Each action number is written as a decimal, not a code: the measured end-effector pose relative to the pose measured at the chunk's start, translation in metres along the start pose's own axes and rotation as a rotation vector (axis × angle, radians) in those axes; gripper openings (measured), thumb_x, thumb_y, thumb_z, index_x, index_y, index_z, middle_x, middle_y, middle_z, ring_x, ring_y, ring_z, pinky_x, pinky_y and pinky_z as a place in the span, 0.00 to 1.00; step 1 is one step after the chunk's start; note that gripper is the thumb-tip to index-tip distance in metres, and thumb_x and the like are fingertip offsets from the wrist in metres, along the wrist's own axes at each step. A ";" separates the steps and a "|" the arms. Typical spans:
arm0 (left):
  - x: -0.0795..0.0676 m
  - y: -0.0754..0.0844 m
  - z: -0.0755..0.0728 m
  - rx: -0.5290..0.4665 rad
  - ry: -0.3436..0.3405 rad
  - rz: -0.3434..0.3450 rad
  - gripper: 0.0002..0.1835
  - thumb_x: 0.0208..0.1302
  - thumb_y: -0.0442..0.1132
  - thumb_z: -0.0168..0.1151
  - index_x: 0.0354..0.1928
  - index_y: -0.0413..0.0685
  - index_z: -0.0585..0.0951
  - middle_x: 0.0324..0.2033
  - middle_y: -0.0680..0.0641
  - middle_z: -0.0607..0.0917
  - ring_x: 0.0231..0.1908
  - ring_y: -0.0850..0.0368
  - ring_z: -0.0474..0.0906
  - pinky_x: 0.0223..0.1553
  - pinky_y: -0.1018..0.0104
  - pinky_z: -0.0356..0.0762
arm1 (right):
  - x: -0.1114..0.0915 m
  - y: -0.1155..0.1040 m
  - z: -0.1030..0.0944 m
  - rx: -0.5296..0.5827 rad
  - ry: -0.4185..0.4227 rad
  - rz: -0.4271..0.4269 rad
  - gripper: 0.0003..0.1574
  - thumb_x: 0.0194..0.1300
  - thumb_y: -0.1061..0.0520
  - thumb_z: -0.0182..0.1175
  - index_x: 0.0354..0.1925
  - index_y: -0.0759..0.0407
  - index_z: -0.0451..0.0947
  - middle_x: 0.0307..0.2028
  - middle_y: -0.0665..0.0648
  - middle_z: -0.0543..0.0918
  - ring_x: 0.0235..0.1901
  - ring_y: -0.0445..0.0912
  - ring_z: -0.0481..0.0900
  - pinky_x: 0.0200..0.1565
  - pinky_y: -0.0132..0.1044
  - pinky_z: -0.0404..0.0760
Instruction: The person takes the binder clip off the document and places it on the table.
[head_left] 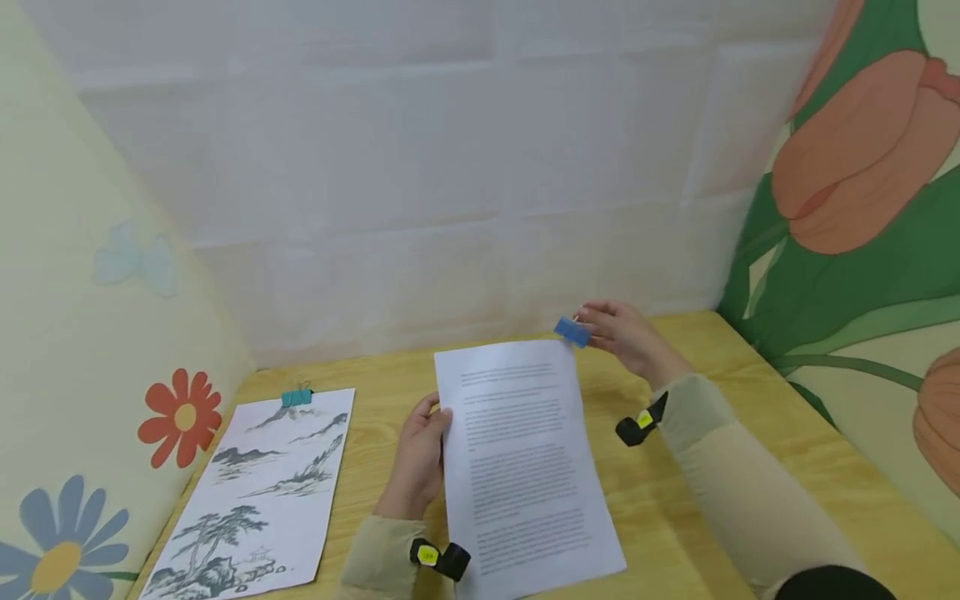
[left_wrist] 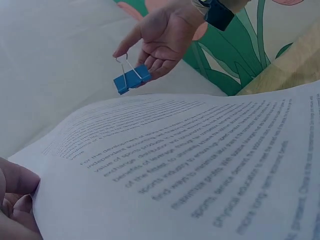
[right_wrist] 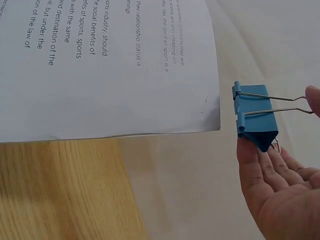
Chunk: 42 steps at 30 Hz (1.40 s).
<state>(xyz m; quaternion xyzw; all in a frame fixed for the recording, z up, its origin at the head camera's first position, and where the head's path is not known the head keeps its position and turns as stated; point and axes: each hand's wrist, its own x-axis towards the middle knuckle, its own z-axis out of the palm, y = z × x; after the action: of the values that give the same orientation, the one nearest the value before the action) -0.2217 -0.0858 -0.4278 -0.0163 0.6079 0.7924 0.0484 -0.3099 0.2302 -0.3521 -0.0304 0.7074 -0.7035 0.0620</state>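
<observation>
A sheaf of printed paper (head_left: 517, 467) is held up in front by my left hand (head_left: 420, 454), whose thumb lies over its left edge. In the left wrist view, part of that hand (left_wrist: 15, 200) grips the sheet's side. My right hand (head_left: 626, 337) pinches a blue binder clip (head_left: 572, 332) near the paper's top right corner. Seen from the right wrist, the clip (right_wrist: 256, 112) is apart from the paper's edge (right_wrist: 215, 100), with the thumb at the wire handles and fingers beneath. The clip's mouth faces the paper.
To the left on the wooden table (head_left: 660, 533) lies a sheet with ink landscape drawings (head_left: 255, 492), held at its top by a teal binder clip (head_left: 297, 397). A white cloth wall (head_left: 465, 167) stands behind, and flower-patterned panels (head_left: 862, 167) flank both sides.
</observation>
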 end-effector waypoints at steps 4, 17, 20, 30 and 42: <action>0.005 -0.006 0.005 -0.008 0.011 -0.018 0.19 0.83 0.34 0.43 0.69 0.40 0.71 0.49 0.42 0.85 0.43 0.54 0.84 0.42 0.63 0.81 | -0.006 0.004 -0.010 -0.007 0.015 0.007 0.37 0.82 0.55 0.52 0.74 0.77 0.53 0.69 0.74 0.66 0.54 0.45 0.78 0.59 0.37 0.77; 0.018 -0.029 0.022 0.021 0.075 -0.046 0.18 0.81 0.33 0.43 0.67 0.37 0.72 0.47 0.40 0.85 0.38 0.56 0.83 0.37 0.66 0.79 | -0.018 0.019 -0.036 -0.065 0.039 0.043 0.32 0.81 0.54 0.52 0.69 0.76 0.59 0.59 0.63 0.74 0.52 0.43 0.78 0.55 0.34 0.79; 0.020 -0.034 0.026 0.053 0.071 -0.055 0.19 0.81 0.32 0.43 0.67 0.36 0.71 0.48 0.38 0.85 0.37 0.56 0.83 0.36 0.65 0.79 | -0.020 0.026 -0.041 -0.091 0.041 0.061 0.33 0.82 0.54 0.51 0.70 0.77 0.57 0.64 0.69 0.71 0.59 0.51 0.76 0.59 0.38 0.77; 0.029 -0.049 0.043 0.111 0.115 -0.090 0.19 0.79 0.30 0.44 0.65 0.35 0.73 0.46 0.36 0.85 0.38 0.52 0.82 0.38 0.64 0.78 | -0.025 0.047 -0.060 -0.167 0.061 0.121 0.35 0.82 0.53 0.50 0.71 0.80 0.56 0.68 0.76 0.67 0.64 0.58 0.72 0.66 0.50 0.72; 0.039 -0.064 0.053 0.148 0.167 -0.098 0.19 0.76 0.28 0.45 0.64 0.35 0.74 0.42 0.38 0.83 0.35 0.52 0.80 0.36 0.65 0.76 | -0.041 0.073 -0.083 -0.205 0.044 0.221 0.37 0.83 0.53 0.49 0.71 0.82 0.55 0.68 0.74 0.67 0.55 0.46 0.76 0.60 0.43 0.76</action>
<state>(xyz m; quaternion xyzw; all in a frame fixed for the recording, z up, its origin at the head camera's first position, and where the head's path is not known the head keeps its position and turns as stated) -0.2521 -0.0160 -0.4790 -0.1083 0.6652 0.7379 0.0372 -0.2772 0.3186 -0.4234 0.0569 0.7758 -0.6168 0.1203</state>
